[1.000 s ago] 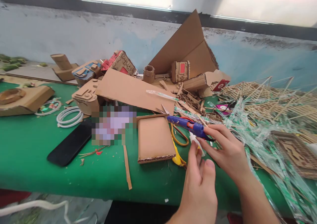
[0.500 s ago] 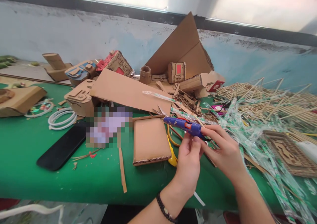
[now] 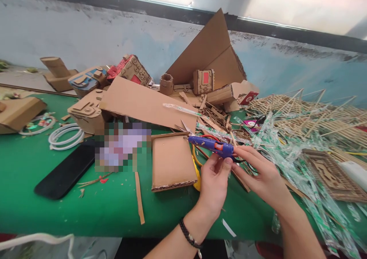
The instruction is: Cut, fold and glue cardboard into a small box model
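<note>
A blue glue gun (image 3: pixel 210 145) with an orange part in its side is held level, its nozzle pointing left over the upper right corner of a shallow cardboard box (image 3: pixel 173 161). My left hand (image 3: pixel 213 184), a dark beaded bracelet on its wrist, pinches the gun from below with thumb and fingers. At the gun's rear end my right hand (image 3: pixel 262 171) has its fingertips closed on the body and the dark part there. Scissors (image 3: pixel 185 127) with yellow-orange handles lie behind and beneath the gun, partly hidden by the box and my left hand.
A large cardboard sheet (image 3: pixel 149 102) lies behind the box, among cardboard models and scraps. Left are a black flat object (image 3: pixel 65 171) and a coiled white tube (image 3: pixel 65 136). Clear-green plastic wrapping (image 3: pixel 304 178) and wooden sticks (image 3: pixel 309 110) spread right. A cardboard strip (image 3: pixel 139 198) lies in front.
The view has shifted slightly, so things on the table sit a little further left. Both hands keep the glue gun in nearly the same place, its nozzle still near the box's corner.
</note>
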Demonstrator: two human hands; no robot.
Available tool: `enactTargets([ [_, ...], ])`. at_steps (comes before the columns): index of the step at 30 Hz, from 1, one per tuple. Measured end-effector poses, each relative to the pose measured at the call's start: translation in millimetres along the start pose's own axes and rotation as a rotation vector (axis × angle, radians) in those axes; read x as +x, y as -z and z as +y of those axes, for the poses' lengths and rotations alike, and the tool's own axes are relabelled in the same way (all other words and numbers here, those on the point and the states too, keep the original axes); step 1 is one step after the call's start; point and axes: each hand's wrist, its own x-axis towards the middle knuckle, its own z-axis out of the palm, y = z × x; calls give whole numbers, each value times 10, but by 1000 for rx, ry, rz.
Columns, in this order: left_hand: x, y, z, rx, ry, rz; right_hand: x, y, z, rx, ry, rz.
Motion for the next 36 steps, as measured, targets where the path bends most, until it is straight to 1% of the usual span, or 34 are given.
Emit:
enactTargets([
  [2,5,-3,-1,-10,4,-1,-23,29,11,9,-41,24],
  [3,3,-7,0,-13,5,3,-39,41,19,12,-62,59],
  [7,-5,-20,14,-7,10,29,-100,51,28,79,-193,249],
  [11,2,-30,28,-9,17,36,-74,13,-75,322,-268,412],
  [13,11,-33,28,-14,21,33,-27,-4,-153,434,-295,464],
  [14,16,-33,24,-19,21,30,-3,-7,-190,456,-312,479],
  [16,24,-30,15,-28,23,25,40,-4,-255,429,-331,506],
  [19,29,-23,2,-34,26,26,77,22,-321,366,-294,554],
  [22,28,-21,-2,-33,33,33,86,60,-348,323,-256,540],
  [25,28,-27,-4,-34,35,30,76,96,-347,248,-263,492],
  [32,28,-29,-17,-32,22,15,53,136,-340,132,-265,467],
  [36,28,-17,-30,-21,21,10,45,142,-350,103,-272,456],
])
